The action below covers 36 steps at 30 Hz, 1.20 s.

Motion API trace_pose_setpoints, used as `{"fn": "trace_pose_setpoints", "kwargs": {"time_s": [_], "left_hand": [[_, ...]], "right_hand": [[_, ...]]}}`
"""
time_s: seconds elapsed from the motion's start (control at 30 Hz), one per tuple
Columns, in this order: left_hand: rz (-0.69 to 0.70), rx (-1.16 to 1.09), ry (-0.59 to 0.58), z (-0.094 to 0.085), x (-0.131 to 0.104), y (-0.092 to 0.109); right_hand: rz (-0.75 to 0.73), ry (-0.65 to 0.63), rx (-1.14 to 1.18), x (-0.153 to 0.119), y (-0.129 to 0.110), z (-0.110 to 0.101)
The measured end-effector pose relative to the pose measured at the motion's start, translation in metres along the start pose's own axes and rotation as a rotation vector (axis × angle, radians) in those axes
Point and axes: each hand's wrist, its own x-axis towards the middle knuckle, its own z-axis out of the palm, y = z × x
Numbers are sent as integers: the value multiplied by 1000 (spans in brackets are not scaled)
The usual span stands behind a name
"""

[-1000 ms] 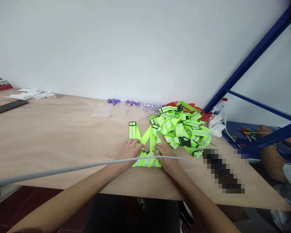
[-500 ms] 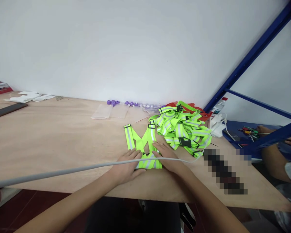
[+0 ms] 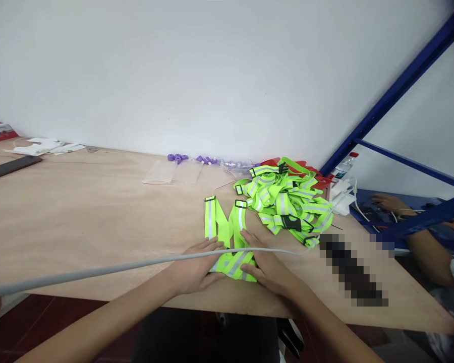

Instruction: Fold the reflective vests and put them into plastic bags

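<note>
A neon yellow-green reflective vest (image 3: 237, 266) of elastic straps lies bunched on the table before me, its two upper straps with black slider buckles pointing to the wall. My left hand (image 3: 196, 264) rests against its left side, fingers stretched out over the strap. Along the right side lies my right hand (image 3: 263, 264), fingers extended and thumb spread over the lower straps. Both hands touch the vest without a closed grip. A tangled pile of similar straps (image 3: 282, 199) with black buckles sits just beyond my right hand.
A grey cable (image 3: 136, 259) crosses in front of my hands. Clear plastic bags (image 3: 161, 172) and purple rolls (image 3: 177, 158) lie near the wall. A phone (image 3: 13, 167) is far left; a bottle (image 3: 344, 166) stands right. Another person's hand (image 3: 388, 202) is beyond the blue frame (image 3: 397, 96).
The vest's lower part has shifted towards me, and its two upper straps have come closer together. My hands moved along with it. The other person's hand changed position.
</note>
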Motion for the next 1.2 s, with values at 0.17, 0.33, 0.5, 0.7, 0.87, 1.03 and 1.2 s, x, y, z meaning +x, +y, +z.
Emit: {"fn": "trace_pose_setpoints", "kwargs": {"time_s": [0.17,0.33,0.5,0.7,0.87,1.03,1.2], "left_hand": [[2,-45,-9,2,-2,3],[21,-43,18,0,-2,4],[30,-39,9,-1,-3,5],[25,-117,-4,-7,-3,8],[4,-175,-7,-9,-1,8],[-34,-254,21,-9,4,4],[-43,-321,-12,-26,21,0]], "right_hand": [[67,84,29,-20,-10,7],[3,83,-26,-35,-9,10],[-6,67,-38,-36,-11,8],[-34,90,-146,-32,-20,2],[-107,188,-171,-35,-14,5],[-155,242,-163,-37,-12,5],[-23,211,-32,-27,-21,-7]]}}
